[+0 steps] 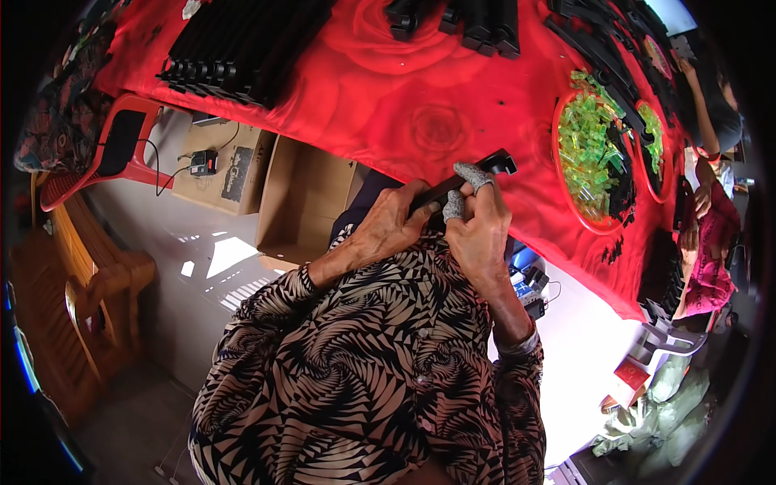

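Note:
A long black plastic part (pixel 464 179) with a hooked end is held in both hands over the near edge of the red-covered table. My left hand (pixel 390 220) is closed around its lower end. My right hand (pixel 482 236) pinches it closer to the hooked end, and grey knitted covers are on two of its fingers. The part tilts up to the right. To the right on the table stands a red-rimmed round basket (pixel 558 153) holding translucent yellow-green pieces (pixel 588 153) and small black pieces (pixel 622 174).
Stacked long black parts (pixel 246 52) lie at the upper left, more black parts (pixel 485 24) at the top. Below the table edge are an open cardboard box (pixel 299 202) and a red chair (pixel 133 162). Another person's arm (pixel 702 113) shows at far right.

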Action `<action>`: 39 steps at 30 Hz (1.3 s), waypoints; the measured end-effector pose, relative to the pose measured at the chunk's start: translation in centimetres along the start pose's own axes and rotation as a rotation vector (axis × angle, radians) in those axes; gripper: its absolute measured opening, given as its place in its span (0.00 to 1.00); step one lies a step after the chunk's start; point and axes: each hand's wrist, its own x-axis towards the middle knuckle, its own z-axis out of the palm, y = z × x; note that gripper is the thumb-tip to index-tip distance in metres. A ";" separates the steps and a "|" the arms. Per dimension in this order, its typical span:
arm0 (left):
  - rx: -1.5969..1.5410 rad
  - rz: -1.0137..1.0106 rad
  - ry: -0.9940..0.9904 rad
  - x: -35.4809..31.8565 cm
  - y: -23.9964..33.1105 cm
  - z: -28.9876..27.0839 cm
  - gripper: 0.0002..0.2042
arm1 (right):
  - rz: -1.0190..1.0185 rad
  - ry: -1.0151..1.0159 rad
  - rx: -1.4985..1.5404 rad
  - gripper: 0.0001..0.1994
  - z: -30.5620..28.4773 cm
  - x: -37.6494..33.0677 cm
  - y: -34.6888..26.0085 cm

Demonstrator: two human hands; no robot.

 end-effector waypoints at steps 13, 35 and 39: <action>0.263 0.049 0.098 0.5 -1.2 0.6 0.10 | -0.002 0.031 0.046 0.23 0.3 -0.4 0.0; 0.023 0.047 -0.090 0.3 -2.7 0.3 0.10 | 0.253 0.167 0.285 0.19 -3.4 1.9 0.8; -0.081 -0.040 -0.140 -0.2 -1.0 0.9 0.10 | 0.265 0.088 0.378 0.18 -2.7 2.0 1.9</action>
